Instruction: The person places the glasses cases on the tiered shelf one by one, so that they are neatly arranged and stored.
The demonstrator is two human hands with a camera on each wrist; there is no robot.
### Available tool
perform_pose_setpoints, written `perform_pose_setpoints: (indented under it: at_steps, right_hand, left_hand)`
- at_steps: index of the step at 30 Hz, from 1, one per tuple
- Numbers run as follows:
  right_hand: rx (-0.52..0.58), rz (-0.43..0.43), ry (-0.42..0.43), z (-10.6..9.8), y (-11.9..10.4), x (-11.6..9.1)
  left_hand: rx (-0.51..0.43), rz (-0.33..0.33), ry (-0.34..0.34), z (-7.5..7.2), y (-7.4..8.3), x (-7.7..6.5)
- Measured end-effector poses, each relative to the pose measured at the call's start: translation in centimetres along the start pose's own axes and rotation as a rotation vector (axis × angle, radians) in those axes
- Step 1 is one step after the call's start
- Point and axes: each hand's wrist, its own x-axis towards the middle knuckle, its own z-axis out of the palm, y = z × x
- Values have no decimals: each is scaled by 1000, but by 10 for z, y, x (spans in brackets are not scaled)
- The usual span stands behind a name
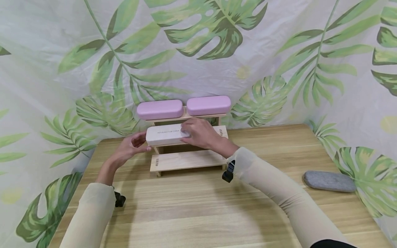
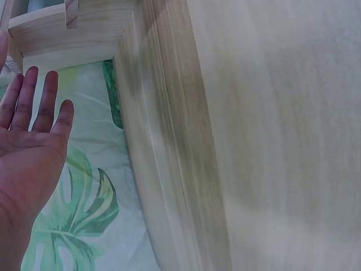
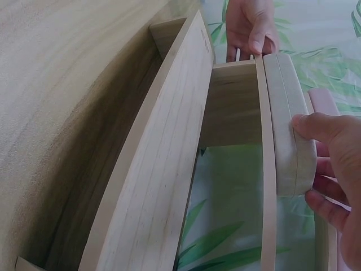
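Observation:
A white glasses case (image 1: 162,137) with small lettering on its lid lies on the middle step of a three-step wooden stand (image 1: 186,160). My right hand (image 1: 200,132) holds the case at its right end, thumb on the front side and fingers behind, as the right wrist view (image 3: 338,164) shows. At the case's left end is my left hand (image 1: 128,148); its fingers look straight in the left wrist view (image 2: 34,147). Whether it touches the case is hard to tell. On the top step sit two pink-purple glasses cases (image 1: 159,109) side by side.
A grey glasses case (image 1: 328,181) lies at the right edge of the wooden table (image 1: 173,206). Behind the stand hangs a leaf-patterned cloth (image 1: 204,75), which also runs along both sides. The stand's lowest step faces me.

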Motion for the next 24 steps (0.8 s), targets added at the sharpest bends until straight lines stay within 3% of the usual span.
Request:
perform_pose_setpoints:
  at_steps: [9,17,24]
  right_hand:
    - [0,-7,12,3,0,1]
    - [-1,-1,10,3,-1,1]
    - [2,-5,29,4,0,1]
  left_hand:
    - [39,-22,-19,1,-16,-9]
    - [56,23,-65,4,-36,-28]
    - [68,67,-93,7,-36,-38]
